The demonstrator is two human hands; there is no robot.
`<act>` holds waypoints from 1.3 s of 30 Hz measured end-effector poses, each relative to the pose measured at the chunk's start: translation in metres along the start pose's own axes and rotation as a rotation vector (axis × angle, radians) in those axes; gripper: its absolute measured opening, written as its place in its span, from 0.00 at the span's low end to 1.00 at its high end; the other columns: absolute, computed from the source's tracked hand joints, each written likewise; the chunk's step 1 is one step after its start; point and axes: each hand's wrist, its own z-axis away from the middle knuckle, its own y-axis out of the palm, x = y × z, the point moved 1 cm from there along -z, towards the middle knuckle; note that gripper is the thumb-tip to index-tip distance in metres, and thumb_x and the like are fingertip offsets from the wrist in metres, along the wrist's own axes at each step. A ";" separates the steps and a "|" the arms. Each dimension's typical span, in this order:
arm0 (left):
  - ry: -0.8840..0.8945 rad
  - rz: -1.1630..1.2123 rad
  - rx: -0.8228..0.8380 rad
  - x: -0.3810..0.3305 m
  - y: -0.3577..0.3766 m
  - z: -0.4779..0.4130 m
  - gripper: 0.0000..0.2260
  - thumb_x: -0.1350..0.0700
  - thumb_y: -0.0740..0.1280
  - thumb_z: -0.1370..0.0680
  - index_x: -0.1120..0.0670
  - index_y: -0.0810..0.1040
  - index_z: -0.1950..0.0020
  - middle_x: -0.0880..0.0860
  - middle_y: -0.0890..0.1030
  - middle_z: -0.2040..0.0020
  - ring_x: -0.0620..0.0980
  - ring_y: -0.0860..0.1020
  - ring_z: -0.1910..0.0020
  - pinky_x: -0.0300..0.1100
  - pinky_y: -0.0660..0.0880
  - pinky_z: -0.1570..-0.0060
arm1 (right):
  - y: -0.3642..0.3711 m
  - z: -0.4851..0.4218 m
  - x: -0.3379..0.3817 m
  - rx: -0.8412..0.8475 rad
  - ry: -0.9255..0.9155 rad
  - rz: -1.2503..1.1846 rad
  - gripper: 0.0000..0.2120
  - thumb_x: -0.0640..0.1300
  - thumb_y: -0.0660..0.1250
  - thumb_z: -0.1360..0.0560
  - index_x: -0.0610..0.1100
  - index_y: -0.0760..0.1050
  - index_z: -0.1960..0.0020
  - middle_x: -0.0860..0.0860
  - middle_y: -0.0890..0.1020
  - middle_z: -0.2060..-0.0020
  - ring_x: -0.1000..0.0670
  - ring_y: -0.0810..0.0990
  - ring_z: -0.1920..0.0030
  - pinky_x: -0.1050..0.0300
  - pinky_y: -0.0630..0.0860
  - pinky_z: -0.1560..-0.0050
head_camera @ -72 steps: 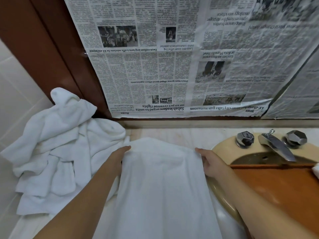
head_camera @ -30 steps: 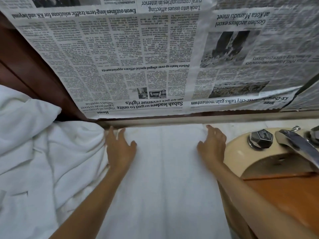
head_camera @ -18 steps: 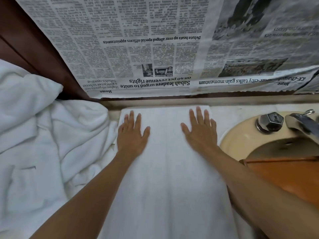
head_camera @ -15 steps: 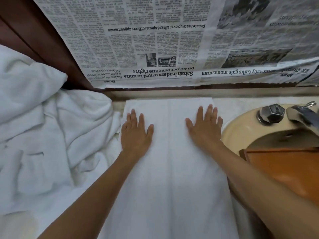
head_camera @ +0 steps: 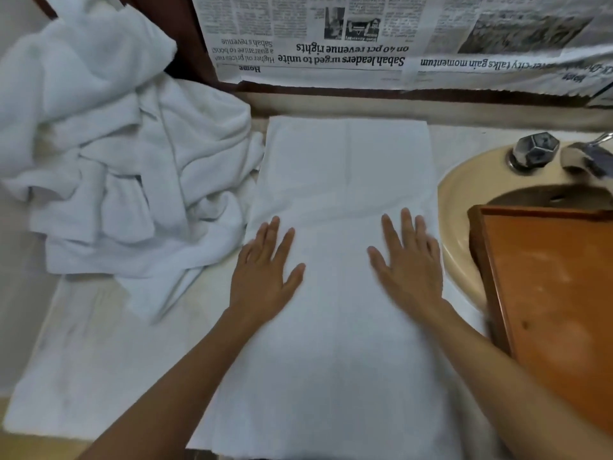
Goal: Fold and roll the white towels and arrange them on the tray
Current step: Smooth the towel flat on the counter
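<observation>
**Fig.** Head view, near to far.

**Btm ctr:** folded towel [head_camera: 345,343], a long narrow strip laid lengthwise on the bench [head_camera: 442,141]. Near end is at the frame's btm edge, far end just short of the back wall. A fold seam runs down its middle. Prob. laid this way so a roll can run straight along its length.

**Mid-frame:** L hand [head_camera: 265,270] and R hand [head_camera: 411,267] rest palm-down on the strip, one toward each long edge. Fingers are straight and slightly spread, gripping nothing. Flat palms suggest smoothing, i.e. pressing creases out so the layers stay aligned before rolling. Step judged: fold done, roll not yet begun.

**R side:** wooden tray [head_camera: 547,293] sits over the sink [head_camera: 464,194], just beside the strip. Prob. parked there w/in easy reach of the R hand. No rolled towel shows in frame, so the task looks early.

**Upper L:** towel pile [head_camera: 116,144], crumpled, touching the strip's L edge. Prob. stock kept to one side of the work area.

**Upper R:** tap handle [head_camera: 534,151] behind the basin.

**Top:** newspaper [head_camera: 365,44] covers the wall, its print upside down to the viewer.
</observation>
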 end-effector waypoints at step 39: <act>-0.263 0.723 0.111 -0.236 -0.012 -0.012 0.13 0.44 0.69 0.25 0.48 0.76 0.44 0.43 0.76 0.50 0.42 0.74 0.50 0.39 0.74 0.49 | -0.099 -0.147 -0.076 -0.062 -0.001 -0.194 0.14 0.50 0.60 0.22 0.38 0.75 0.49 0.41 0.77 0.46 0.40 0.69 0.40 0.47 0.69 0.46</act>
